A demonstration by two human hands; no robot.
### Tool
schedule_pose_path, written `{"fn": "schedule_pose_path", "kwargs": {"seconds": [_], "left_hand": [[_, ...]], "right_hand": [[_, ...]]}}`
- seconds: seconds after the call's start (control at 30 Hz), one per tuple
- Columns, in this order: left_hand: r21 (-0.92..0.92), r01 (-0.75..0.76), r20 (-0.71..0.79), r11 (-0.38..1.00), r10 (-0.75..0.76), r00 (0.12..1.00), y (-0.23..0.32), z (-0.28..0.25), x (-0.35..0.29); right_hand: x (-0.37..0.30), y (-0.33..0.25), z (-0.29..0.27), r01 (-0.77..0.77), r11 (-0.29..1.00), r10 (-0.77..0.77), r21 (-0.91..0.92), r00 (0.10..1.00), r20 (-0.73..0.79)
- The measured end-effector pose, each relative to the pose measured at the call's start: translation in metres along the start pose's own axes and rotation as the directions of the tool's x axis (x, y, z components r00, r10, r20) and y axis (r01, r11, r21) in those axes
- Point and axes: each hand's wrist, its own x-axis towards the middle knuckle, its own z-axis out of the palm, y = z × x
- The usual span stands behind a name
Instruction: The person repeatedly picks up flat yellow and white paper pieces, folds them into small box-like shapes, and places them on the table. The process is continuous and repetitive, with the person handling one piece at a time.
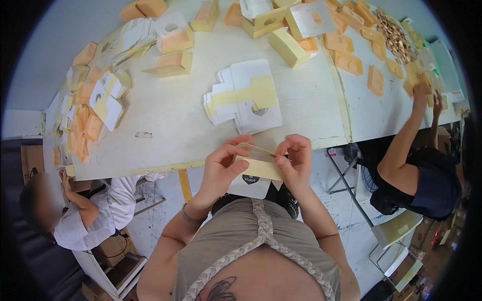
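Close to my body, just off the table's front edge, I hold a white and pale-yellow card box blank (263,169) between both hands. It is partly folded, with a white flap carrying a dark printed mark hanging down. My left hand (221,168) pinches its left end, thumb on the yellow panel. My right hand (296,163) grips the right end, with thumb and fingers at the fold. Beyond my hands, a stack of flat card box blanks (246,115) lies fanned on the table.
Folded boxes (288,47) and orange plastic trays (349,62) crowd the table's far side. More blanks (106,103) and orange trays lie left. Small copper-coloured pieces (394,37) are heaped far right. One person (95,210) sits left; another (409,173) works at right beside a chair (396,228).
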Motion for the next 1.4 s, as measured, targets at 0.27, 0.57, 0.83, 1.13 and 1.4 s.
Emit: {"fn": "schedule_pose_path", "kwargs": {"seconds": [0.27, 0.57, 0.83, 1.13, 1.4], "left_hand": [[0.005, -0.060, 0.076, 0.998, 0.060, 0.995, -0.001, -0.002, -0.004], [-0.042, -0.129, 0.053, 0.991, 0.132, 0.990, 0.000, 0.003, -0.010], [0.027, -0.081, 0.024, 0.996, 0.080, 0.997, -0.012, -0.003, -0.019], [0.148, -0.145, 0.073, 0.978, 0.136, 0.988, -0.006, -0.006, -0.020], [0.157, -0.216, -0.052, 0.964, 0.226, 0.973, -0.002, -0.012, -0.007]], "right_hand": [[0.028, -0.047, -0.008, -0.463, 0.884, 0.459, -0.069, 0.830, 0.317], [0.021, -0.049, -0.004, -0.466, 0.877, 0.481, -0.118, 0.843, 0.243], [0.008, -0.040, -0.011, -0.434, 0.897, 0.437, -0.083, 0.843, 0.313], [-0.006, -0.038, 0.002, -0.124, 0.951, 0.227, -0.282, 0.901, 0.369], [-0.018, -0.022, 0.001, 0.235, 0.821, -0.086, -0.520, 0.951, 0.296]]}}
